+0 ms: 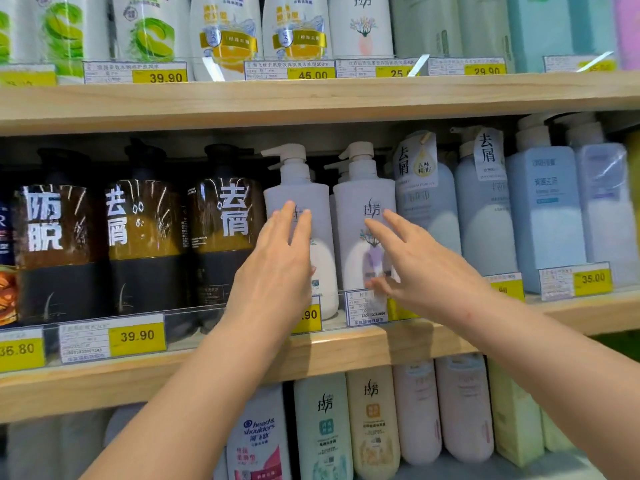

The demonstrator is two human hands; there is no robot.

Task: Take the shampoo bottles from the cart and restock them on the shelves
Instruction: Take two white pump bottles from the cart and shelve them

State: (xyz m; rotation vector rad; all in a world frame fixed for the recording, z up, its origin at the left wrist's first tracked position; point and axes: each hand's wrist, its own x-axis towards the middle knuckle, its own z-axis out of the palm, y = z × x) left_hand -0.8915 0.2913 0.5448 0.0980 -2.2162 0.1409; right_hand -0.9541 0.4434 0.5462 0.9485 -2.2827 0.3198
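Step, as judged: facing up two white bottles (300,216) on middle shelf (346,344), frame centre. Left hand (277,268) and right hand (412,261) flat-fingered, gripping nothing. Next: return to cart, unseen.

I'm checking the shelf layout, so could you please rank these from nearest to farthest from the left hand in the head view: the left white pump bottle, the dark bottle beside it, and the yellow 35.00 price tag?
1. Left white pump bottle: directly behind the left hand, fingers on its front.
2. Dark bottle: just left of the hand, middle shelf.
3. 35.00 price tag: far right, on the shelf edge.
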